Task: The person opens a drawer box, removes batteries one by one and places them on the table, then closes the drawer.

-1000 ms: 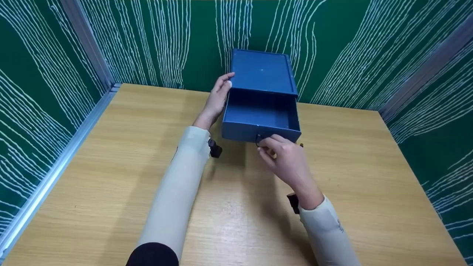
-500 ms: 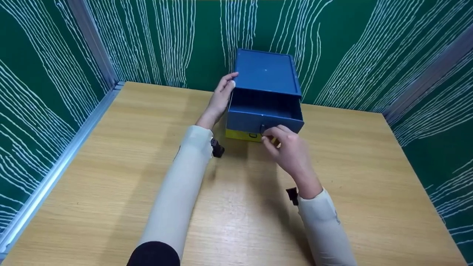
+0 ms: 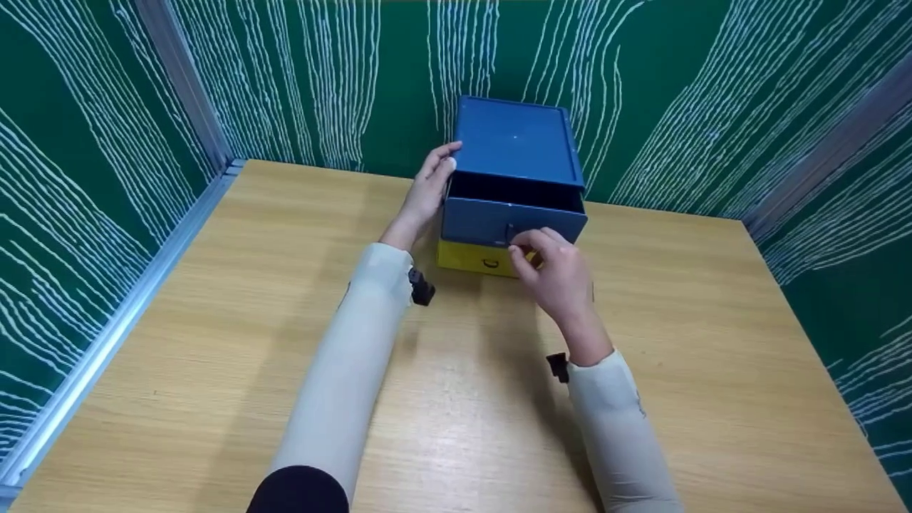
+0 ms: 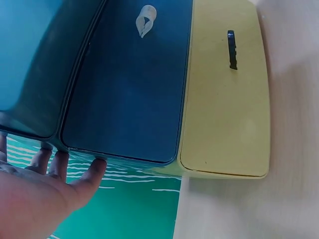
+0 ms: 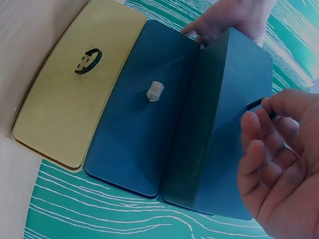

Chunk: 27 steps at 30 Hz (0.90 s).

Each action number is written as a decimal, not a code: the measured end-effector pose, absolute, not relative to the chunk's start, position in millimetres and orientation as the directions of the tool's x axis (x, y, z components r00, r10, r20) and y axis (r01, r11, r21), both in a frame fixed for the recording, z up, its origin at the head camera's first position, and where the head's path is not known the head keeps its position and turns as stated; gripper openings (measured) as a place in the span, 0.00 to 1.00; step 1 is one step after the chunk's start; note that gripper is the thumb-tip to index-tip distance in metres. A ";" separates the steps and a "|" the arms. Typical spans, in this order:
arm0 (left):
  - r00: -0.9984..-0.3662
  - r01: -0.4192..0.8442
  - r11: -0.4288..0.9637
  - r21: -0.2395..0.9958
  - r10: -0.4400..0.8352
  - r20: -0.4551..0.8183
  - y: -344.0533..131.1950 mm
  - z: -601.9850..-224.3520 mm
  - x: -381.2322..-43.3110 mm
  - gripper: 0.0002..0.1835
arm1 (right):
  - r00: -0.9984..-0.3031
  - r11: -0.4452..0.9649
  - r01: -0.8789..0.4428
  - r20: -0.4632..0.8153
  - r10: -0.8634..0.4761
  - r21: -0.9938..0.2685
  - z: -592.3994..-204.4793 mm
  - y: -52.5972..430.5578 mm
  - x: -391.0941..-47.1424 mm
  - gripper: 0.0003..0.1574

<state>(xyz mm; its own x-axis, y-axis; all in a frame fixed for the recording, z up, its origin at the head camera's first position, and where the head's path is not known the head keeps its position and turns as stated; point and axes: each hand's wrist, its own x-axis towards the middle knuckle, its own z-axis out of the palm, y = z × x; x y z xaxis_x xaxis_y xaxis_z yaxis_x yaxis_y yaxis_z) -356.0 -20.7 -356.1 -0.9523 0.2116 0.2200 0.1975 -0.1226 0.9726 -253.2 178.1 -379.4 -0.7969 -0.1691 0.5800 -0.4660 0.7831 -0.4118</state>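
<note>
A small drawer cabinet (image 3: 519,139) with a blue top stands at the back of the table. Its blue top drawer (image 3: 474,219) is partly pulled out, leaving a dark gap under the top. My right hand (image 3: 554,267) pinches that drawer's black handle (image 5: 254,104) between thumb and finger. Against the cabinet's left side rests my left hand (image 3: 426,187), its fingertips touching the wall in the left wrist view. Below, the closed middle blue drawer (image 4: 124,99) carries a white pull (image 4: 146,19). The yellow bottom drawer (image 4: 224,119), also closed, has a black handle (image 4: 232,50).
The wooden table (image 3: 456,399) reaches back to a green wall (image 3: 399,85) with white wavy lines, close behind the cabinet. Similar panels rise at left and right, joined by metal corner posts (image 3: 182,78).
My right hand has pushed the top drawer inward from far out to a short opening, bringing the yellow drawer into sight below. The left hand stays at the cabinet's side.
</note>
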 end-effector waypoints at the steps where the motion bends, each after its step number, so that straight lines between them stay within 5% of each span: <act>1: -0.954 0.191 -0.118 0.975 0.212 0.213 -20.2 -356.2 -355.4 0.20 | -0.799 0.786 -0.458 0.579 -0.160 -0.415 -380.3 178.4 -254.6 0.11; 27: -0.975 0.151 -0.054 0.987 0.156 0.158 -17.1 -352.1 -351.8 0.19 | -0.822 0.794 -0.352 0.570 -0.008 -0.496 -394.8 176.7 -293.6 0.14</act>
